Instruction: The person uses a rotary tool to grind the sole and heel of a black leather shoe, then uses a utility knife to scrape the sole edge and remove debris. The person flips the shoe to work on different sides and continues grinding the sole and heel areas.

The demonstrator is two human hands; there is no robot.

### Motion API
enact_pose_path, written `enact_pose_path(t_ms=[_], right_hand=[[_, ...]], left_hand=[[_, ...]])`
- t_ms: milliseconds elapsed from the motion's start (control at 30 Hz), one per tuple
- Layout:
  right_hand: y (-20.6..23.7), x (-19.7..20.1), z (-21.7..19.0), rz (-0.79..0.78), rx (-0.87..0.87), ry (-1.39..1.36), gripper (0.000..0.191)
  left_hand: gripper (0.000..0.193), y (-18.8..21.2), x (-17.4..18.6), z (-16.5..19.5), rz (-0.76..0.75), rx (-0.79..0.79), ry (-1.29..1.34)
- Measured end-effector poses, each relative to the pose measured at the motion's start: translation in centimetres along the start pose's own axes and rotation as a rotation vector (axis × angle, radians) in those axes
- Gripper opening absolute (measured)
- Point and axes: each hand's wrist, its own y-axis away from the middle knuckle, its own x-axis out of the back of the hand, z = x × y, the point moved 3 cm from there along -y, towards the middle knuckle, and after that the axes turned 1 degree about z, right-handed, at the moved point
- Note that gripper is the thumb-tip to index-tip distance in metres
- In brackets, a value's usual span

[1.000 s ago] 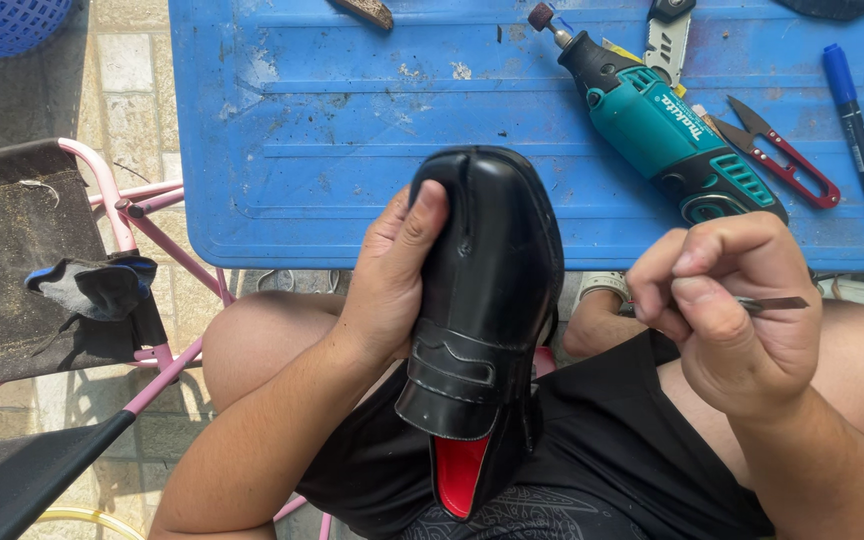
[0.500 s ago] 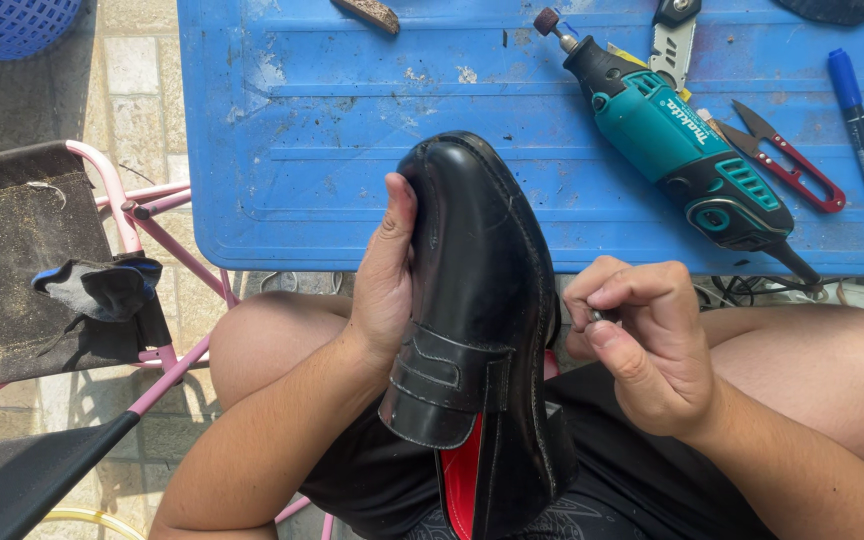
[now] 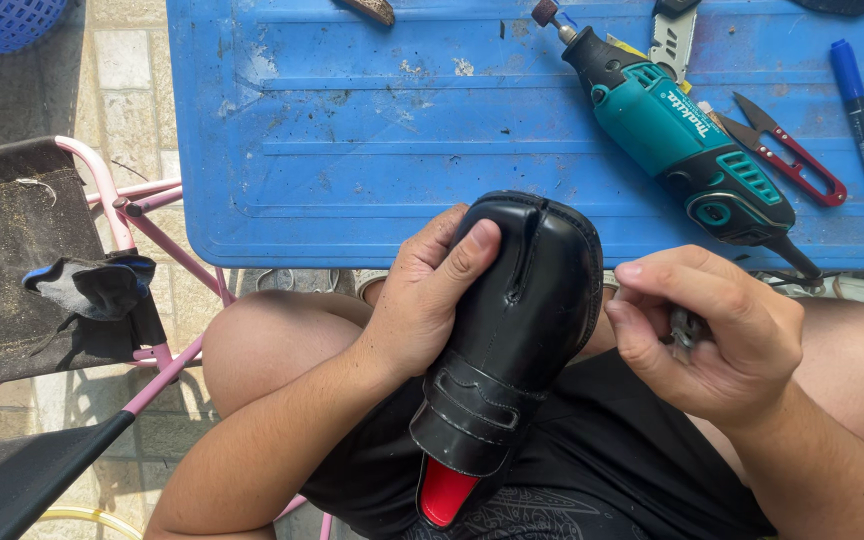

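A black leather loafer (image 3: 512, 340) with a red lining rests on my lap, toe pointing away from me. My left hand (image 3: 427, 290) grips its left side, thumb pressed on the toe. My right hand (image 3: 707, 335) hovers just right of the shoe, fingers closed around a small thin metal tool (image 3: 682, 328) that is mostly hidden in my grip.
A blue plastic table (image 3: 372, 130) lies ahead with a teal rotary tool (image 3: 677, 135), red thread snips (image 3: 787, 155), a blue marker (image 3: 860, 110) and a utility knife (image 3: 672, 35). A pink-framed folding stool (image 3: 22, 260) with a dark glove (image 3: 92, 290) stands at my left.
The metal tool, held out to the right a second ago, is now tucked in my right hand beside the shoe. My left hand has turned the shoe so its upper faces me.
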Motion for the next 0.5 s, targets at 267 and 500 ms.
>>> enact_pose_path(t_ms=[267, 500], right_hand=[[-1.7, 0.3, -1.2, -0.094, 0.171, 0.153, 0.027], [-1.8, 0.1, -0.7, -0.2, 0.268, 0.207, 0.036]], left_hand=[[0.033, 0.3, -0.4, 0.3, -0.002, -0.038, -0.197], [0.032, 0.3, -0.4, 0.5, 0.012, -0.009, -0.225]])
